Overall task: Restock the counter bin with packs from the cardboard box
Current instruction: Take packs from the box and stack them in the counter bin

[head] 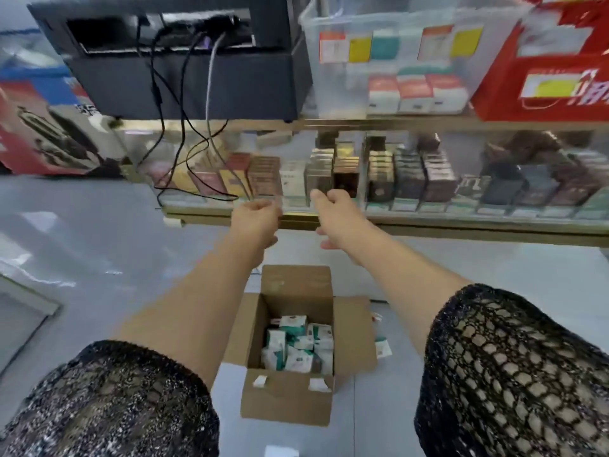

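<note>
While both hands, left (255, 219) and right (333, 209), hang loosely curled and empty at the case front, the packs (296, 344) sit in the box (290, 400) on the floor. The bin (385, 57) stands high on the counter, so each long carry risks a dropped pack, or a snag on the cables (184, 127).

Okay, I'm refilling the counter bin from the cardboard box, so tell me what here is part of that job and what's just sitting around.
Part of the job:
cardboard box, open on the floor
white-and-green packs inside it
clear counter bin
left hand and right hand, raised toward the display case

Just sitting around:
black machine with cables
glass display case
red carton
loose pack on the floor
</note>
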Demonstrator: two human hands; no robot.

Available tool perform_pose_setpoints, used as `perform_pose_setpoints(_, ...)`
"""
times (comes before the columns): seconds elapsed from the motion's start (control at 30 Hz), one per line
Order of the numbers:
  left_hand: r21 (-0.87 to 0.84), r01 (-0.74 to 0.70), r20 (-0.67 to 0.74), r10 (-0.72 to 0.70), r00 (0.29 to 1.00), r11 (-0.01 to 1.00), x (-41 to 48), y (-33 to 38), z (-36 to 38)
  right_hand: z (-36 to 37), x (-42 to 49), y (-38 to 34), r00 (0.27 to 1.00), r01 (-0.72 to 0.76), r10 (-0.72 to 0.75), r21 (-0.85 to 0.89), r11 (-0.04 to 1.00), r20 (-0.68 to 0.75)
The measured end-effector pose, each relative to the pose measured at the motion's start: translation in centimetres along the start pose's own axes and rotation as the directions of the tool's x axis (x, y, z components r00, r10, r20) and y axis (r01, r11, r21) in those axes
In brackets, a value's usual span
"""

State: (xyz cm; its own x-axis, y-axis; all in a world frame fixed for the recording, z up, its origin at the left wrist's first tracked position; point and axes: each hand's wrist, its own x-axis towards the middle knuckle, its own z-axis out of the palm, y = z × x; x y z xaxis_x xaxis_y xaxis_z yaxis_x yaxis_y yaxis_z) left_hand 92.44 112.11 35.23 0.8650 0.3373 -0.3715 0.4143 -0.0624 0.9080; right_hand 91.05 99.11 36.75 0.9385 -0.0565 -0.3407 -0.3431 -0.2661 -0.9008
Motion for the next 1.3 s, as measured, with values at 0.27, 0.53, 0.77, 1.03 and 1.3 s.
perform_pose_setpoints(0.27,0.070,0.153,-0.040,-0.151,0.988,0.986,7.5,-19.0,0.3,7.2,5.8,17.7,0.988,-0.130,0.135,-0.078,0.988,0.070)
perform_pose_setpoints(0.53,0.166,0.273,-0.002,-0.276,0.961,0.948,13.1,-34.9,3.7,13.9,10.6,32.2,0.955,-0.270,0.276,-0.073,0.960,0.107)
perform_pose_setpoints(0.77,0.395,0.327,0.070,-0.384,0.921,0.858,16.7,-44.8,7.6,15.7,14.3,40.1,0.931,-0.350,0.357,-0.087,0.933,0.076)
perform_pose_setpoints(1.03,0.852,0.198,0.130,-0.562,0.817,0.485,19.5,-49.9,9.7,16.3,17.0,44.5,0.926,-0.360,0.366,-0.073,0.930,0.093)
perform_pose_setpoints(1.3,0.936,0.110,0.165,-0.695,0.700,0.333,21.4,-50.9,9.9,16.3,18.1,45.0,0.917,-0.375,0.381,-0.068,0.925,0.119)
